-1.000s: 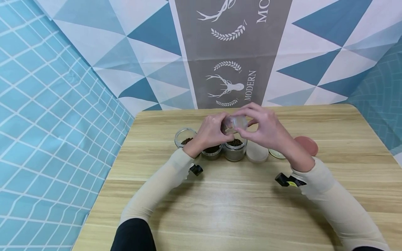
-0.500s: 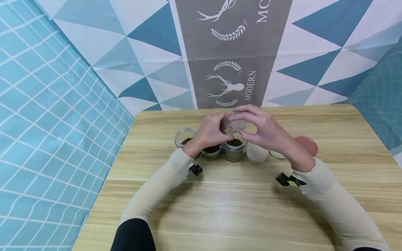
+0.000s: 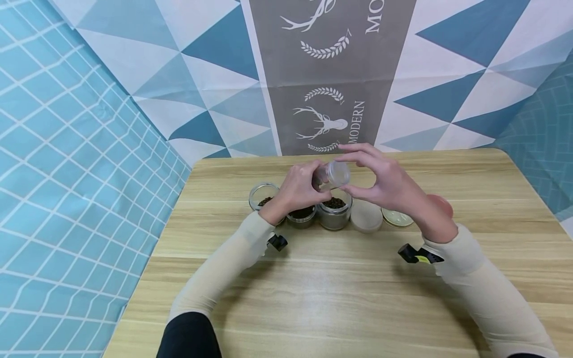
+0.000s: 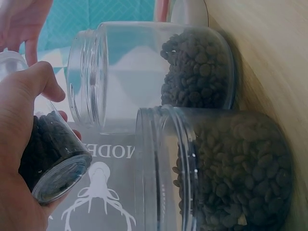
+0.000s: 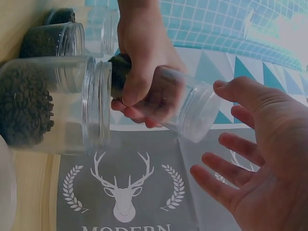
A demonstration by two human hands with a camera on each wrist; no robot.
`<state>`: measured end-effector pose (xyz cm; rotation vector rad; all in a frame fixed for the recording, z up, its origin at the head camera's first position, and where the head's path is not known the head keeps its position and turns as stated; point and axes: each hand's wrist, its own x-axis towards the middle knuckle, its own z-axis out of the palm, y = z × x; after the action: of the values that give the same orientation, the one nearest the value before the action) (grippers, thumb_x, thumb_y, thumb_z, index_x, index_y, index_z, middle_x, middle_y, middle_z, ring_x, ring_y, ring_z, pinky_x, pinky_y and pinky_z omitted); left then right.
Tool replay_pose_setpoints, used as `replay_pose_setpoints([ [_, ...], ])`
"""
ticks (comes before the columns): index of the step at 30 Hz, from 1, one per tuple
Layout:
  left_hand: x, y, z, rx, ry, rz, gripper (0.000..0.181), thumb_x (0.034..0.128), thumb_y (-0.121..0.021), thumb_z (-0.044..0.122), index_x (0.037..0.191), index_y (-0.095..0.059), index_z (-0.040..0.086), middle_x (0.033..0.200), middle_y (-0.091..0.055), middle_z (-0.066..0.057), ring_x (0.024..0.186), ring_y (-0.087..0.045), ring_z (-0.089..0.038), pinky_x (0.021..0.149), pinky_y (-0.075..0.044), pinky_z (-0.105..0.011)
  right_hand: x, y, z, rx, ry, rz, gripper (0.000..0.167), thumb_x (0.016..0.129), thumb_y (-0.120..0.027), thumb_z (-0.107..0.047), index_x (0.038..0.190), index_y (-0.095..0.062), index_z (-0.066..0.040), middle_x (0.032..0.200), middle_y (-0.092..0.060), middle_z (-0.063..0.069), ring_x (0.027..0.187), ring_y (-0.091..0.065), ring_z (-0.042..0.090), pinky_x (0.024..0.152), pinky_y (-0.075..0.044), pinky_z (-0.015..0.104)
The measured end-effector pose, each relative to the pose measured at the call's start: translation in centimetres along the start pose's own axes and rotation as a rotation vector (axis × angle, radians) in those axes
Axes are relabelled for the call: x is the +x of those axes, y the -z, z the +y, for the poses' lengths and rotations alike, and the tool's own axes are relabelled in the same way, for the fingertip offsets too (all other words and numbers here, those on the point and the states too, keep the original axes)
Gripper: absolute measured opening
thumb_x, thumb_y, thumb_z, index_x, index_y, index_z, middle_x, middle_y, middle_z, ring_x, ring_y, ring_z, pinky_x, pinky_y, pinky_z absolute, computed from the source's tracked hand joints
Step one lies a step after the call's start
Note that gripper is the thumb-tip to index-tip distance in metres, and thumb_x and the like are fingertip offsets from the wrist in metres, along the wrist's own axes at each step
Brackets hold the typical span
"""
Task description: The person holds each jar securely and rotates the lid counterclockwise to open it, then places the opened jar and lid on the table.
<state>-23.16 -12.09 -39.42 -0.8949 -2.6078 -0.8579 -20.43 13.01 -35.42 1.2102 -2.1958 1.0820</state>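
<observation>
My left hand (image 3: pixel 299 188) grips a small clear jar (image 4: pixel 54 149) with dark, bean-like pieces in it, held above the table. The jar is tilted sideways, and its translucent lid (image 5: pixel 202 113) is on the end facing my right hand (image 3: pixel 387 185). That hand has its fingers spread beside the lid. In the right wrist view the thumb tip is very close to the lid's rim; whether it touches I cannot tell. Below the hands stands an open glass jar (image 3: pixel 334 217), partly filled with dark pieces.
Two more open jars, a smaller jar (image 3: pixel 302 217) and a far-left jar (image 3: pixel 263 188), stand in the row, both with dark contents. Right of them lie a whitish lid (image 3: pixel 367 218), a gold-rimmed lid (image 3: pixel 397 219) and a reddish lid (image 3: pixel 442 203), partly hidden by the right wrist.
The right hand's fingers were around the lid; now they have spread and drawn away to the right, leaving the lid in plain sight. The left hand with the jar has hardly moved.
</observation>
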Motion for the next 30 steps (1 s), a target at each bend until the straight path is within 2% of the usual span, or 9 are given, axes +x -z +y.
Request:
replay_pose_setpoints([
  [4,-0.1,-0.1,-0.1,0.006,-0.003,0.002,0.055,0.0802,-0.086,0.019,0.13,-0.073,0.0,0.105,-0.085,-0.014,0.086,-0.078,-0.026,0.077,-0.065,-0.039,0.1,0.1,-0.2,-0.005,-0.073,0.012,0.06,0.083,-0.094,0.002,0.139,-0.073,0.0,0.152,-0.07,0.022,0.129,-0.074,0.04,0.1,-0.06,0.015],
  [7,-0.1,-0.1,-0.1,0.008,-0.009,0.007,0.054,0.0803,-0.086,0.02,0.129,-0.074,0.0,0.102,-0.084,-0.013,0.083,-0.076,-0.024,0.075,-0.063,-0.036,0.1,-0.1,-0.6,0.021,-0.203,0.029,0.065,0.088,-0.093,-0.004,0.148,-0.07,-0.005,0.151,-0.071,0.019,0.125,-0.076,0.039,0.09,-0.07,0.03],
  [9,-0.2,-0.1,0.0,0.007,-0.007,0.009,0.053,0.0804,-0.085,0.02,0.128,-0.074,0.001,0.101,-0.084,-0.012,0.082,-0.076,-0.023,0.073,-0.062,-0.034,0.2,-0.2,-0.9,0.043,-0.303,0.048,0.067,0.092,-0.09,-0.01,0.155,-0.067,-0.01,0.15,-0.072,0.019,0.12,-0.079,0.04,0.084,-0.072,0.036],
  [11,-0.2,-0.1,0.0,0.007,-0.005,0.01,0.052,0.0806,-0.085,0.02,0.127,-0.074,0.001,0.1,-0.084,-0.011,0.081,-0.075,-0.023,0.073,-0.061,-0.033,0.2,-0.2,-1.1,0.053,-0.388,0.06,0.067,0.096,-0.088,-0.016,0.159,-0.064,-0.014,0.15,-0.073,0.019,0.115,-0.082,0.042,0.08,-0.071,0.03],
  [14,-0.2,-0.1,0.1,0.012,0.001,0.008,0.051,0.081,-0.085,0.021,0.126,-0.074,0.001,0.099,-0.084,-0.011,0.081,-0.074,-0.023,0.072,-0.06,-0.033,0.3,-0.3,-1.3,0.056,-0.456,0.056,0.065,0.1,-0.085,-0.022,0.161,-0.062,-0.017,0.147,-0.074,0.022,0.113,-0.083,0.044,0.076,-0.065,0.016],
  [18,-0.2,-0.1,0.1,0.017,0.003,0.007,0.051,0.0813,-0.085,0.021,0.127,-0.074,0.002,0.099,-0.083,-0.01,0.081,-0.074,-0.022,0.072,-0.06,-0.032,0.4,-0.6,-1.5,0.077,-0.475,0.046,0.063,0.101,-0.084,-0.024,0.16,-0.064,-0.018,0.146,-0.074,0.021,0.115,-0.082,0.044,0.076,-0.062,0.012],
  [21,-0.1,-0.2,0.0,0.019,-0.003,0.008,0.052,0.0812,-0.084,0.022,0.129,-0.074,0.002,0.099,-0.083,-0.01,0.081,-0.073,-0.021,0.072,-0.06,-0.032,0.4,-0.9,-1.5,0.085,-0.454,0.051,0.06,0.101,-0.085,-0.024,0.157,-0.066,-0.019,0.145,-0.074,0.019,0.118,-0.081,0.042,0.077,-0.063,0.015],
  [25,-0.1,-0.4,-0.1,0.02,-0.015,0.011,0.052,0.0807,-0.083,0.021,0.128,-0.074,0.001,0.1,-0.083,-0.01,0.081,-0.073,-0.021,0.072,-0.06,-0.033,0.4,-1.5,-1.6,0.088,-0.407,0.07,0.055,0.099,-0.086,-0.02,0.153,-0.07,-0.017,0.14,-0.074,0.016,0.121,-0.077,0.037,0.076,-0.062,0.011],
  [30,-0.1,-0.5,0.0,0.017,-0.006,-0.003,0.045,0.0805,-0.084,0.02,0.122,-0.074,0.003,0.098,-0.082,-0.01,0.079,-0.071,-0.02,0.07,-0.058,-0.031,0.5,-2.0,-1.7,0.075,-0.363,0.082,0.039,0.096,-0.088,-0.012,0.135,-0.08,-0.007,0.121,-0.076,0.015,0.107,-0.072,0.026,0.074,-0.06,0.007],
])
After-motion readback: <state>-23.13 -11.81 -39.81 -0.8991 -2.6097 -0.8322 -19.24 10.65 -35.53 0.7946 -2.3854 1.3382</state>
